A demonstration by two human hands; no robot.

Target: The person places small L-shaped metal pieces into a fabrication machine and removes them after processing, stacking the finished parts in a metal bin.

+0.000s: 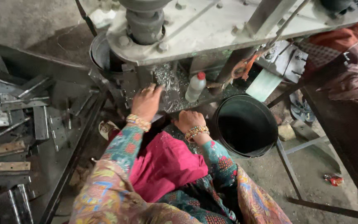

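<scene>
Reaching under the press, left hand touches small metal bits, probably light and sharp; right hand looks closed, its grip hidden.

A small white plastic bottle with a red cap stands upright just beyond the right hand, up and a little to its right, and to the right of the left hand. Its body is cylindrical and narrows at the neck; any label on it is too small to make out. Well to the right of the right hand and nearer the person, a crumpled red wrapper lies on the floor, small and shiny. A pale green flat pack or block leans farther right of the bottle; what it is cannot be told. No signs or screens show.
</scene>
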